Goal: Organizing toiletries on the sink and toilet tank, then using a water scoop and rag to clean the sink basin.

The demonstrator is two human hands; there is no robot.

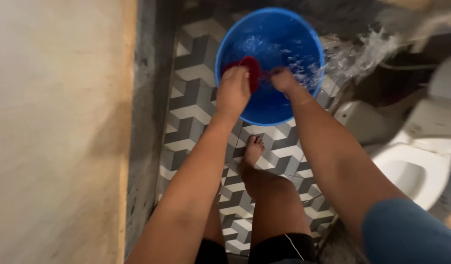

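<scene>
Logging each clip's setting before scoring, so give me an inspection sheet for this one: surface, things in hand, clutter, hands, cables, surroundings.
Surface: floor of grey and white geometric tiles; it looks wet near the bucket.
Things in hand: blue bucket stands on the floor with water inside; a red object, partly hidden, is held at its near rim.
Clutter: nothing seen.
Hands: left hand closed on the red object; right hand reaches into the bucket beside it, grip unclear.
Cables: nothing seen.
Surroundings: plain wall on the left, white toilet on the right, water splashing past the bucket; the person's bare foot stands on the tiles.
</scene>
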